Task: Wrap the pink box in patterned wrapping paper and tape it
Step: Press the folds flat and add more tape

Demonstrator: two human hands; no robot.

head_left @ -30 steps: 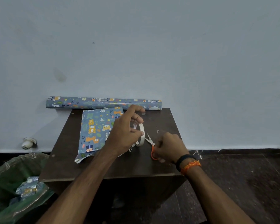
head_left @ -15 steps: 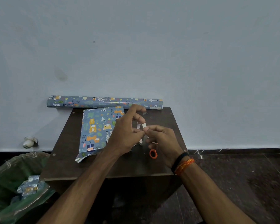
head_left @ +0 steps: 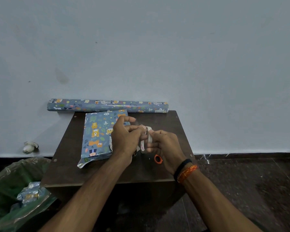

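— So, where do things stand with the hands?

— Both are curled round the tape roll [head_left: 146, 138], held up just over the bench [head_left: 166, 124]. The left hand [head_left: 126, 139] grips the roll's left side with its forefinger raised; the right hand [head_left: 164, 145] pinches at the rim, probably picking for the loose end. Whether a strip is free yet, I cannot tell.

— And the box?

— The wrapped box [head_left: 99, 136] lies flat on the left half of the bench, just beside the left hand, covered in blue animal-print paper. No pink shows. At its near end a paper flap [head_left: 82, 164] sticks out unfolded, so I judge that end is not yet closed.

— What could go wrong?

— The tape may fold on itself and stick once pulled, since both hands are busy and nothing steadies the box. The loose flap could spring wider too. The scissors [head_left: 157, 159] lie under the right wrist, only an orange handle showing; a careless drop of that hand could knock them off the near edge.

— The surroundings?

— A small dark brown bench against a pale blue-grey wall. The paper roll [head_left: 107, 106] lies along the far edge, overhanging to the left. Lower left, a green-lined bin [head_left: 10, 185] holds paper offcuts. The floor is dark.
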